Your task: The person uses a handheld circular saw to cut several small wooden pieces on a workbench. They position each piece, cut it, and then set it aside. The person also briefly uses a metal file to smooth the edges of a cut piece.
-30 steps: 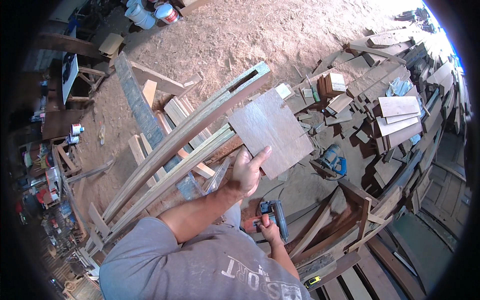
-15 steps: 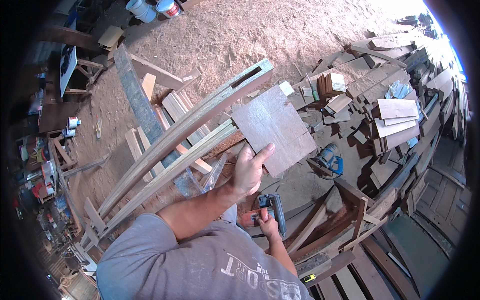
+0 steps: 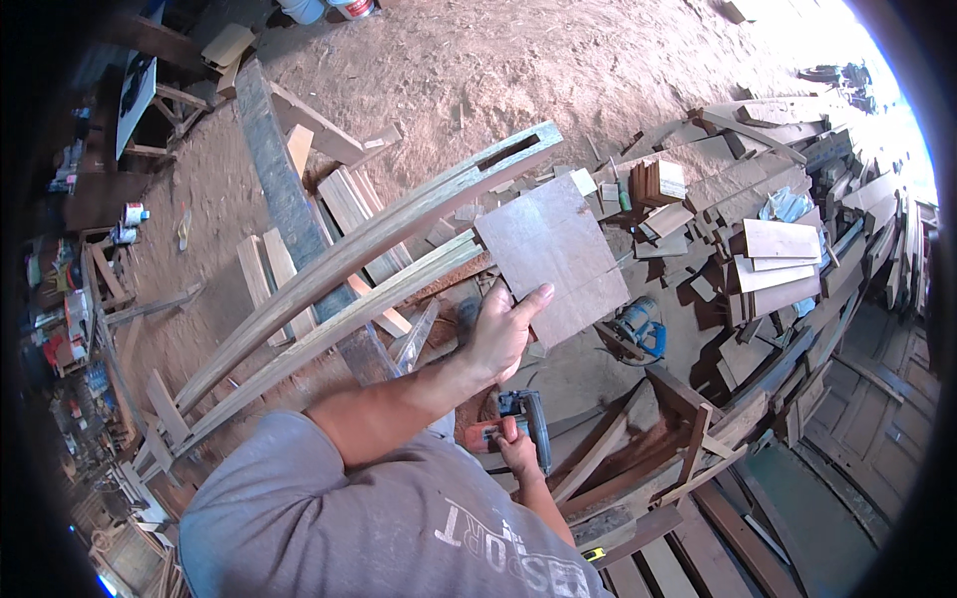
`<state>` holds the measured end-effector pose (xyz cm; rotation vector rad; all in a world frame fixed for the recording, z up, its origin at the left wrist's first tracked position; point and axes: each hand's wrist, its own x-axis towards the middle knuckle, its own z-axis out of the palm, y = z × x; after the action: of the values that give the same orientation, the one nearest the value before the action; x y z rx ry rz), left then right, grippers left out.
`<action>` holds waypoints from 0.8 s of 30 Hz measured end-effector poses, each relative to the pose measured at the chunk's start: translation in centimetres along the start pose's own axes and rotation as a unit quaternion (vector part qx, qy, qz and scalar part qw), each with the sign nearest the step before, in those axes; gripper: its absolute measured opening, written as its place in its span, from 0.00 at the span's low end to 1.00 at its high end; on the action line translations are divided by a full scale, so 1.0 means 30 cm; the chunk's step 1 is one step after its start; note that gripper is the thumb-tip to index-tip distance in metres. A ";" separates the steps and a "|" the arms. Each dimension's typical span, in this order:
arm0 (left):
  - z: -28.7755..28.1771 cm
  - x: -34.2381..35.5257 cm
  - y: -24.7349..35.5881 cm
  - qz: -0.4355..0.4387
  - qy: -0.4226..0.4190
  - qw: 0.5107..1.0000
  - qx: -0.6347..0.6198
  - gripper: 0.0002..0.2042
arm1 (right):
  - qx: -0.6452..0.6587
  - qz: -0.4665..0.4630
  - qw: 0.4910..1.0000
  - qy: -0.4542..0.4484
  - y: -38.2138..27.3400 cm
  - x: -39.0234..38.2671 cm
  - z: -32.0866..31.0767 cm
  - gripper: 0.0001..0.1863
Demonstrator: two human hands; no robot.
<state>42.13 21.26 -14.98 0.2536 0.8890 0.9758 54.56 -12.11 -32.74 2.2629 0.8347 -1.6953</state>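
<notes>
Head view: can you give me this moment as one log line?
left hand: holds flat brown board by its near edge | right hand: grips power tool, low | board over curved wooden frame | floor: sawdust, offcuts

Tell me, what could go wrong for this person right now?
The left hand grips only the near edge of the flat board, which rests on the curved wooden frame; it might tip or slide off. The right hand holds a power tool low, close to the body and partly hidden, so a slip could hurt. Loose offcuts lie all around, a likely trip hazard.
</notes>
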 end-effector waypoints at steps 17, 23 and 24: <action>-0.004 0.038 -0.073 0.059 0.018 0.998 0.001 0.19 | -0.029 -0.033 0.999 0.023 0.082 0.059 0.006 0.31; -0.046 0.073 -0.124 0.119 0.033 0.986 0.114 0.22 | -0.063 -0.016 0.998 0.009 -0.085 -0.059 -0.083 0.33; -0.050 0.077 -0.126 0.128 0.035 0.982 0.131 0.23 | -0.062 -0.021 0.998 0.009 -0.080 -0.058 -0.085 0.33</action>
<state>43.90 20.70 -19.27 0.5717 1.0693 1.1098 55.04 -9.50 -29.88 2.1968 0.9696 -1.5936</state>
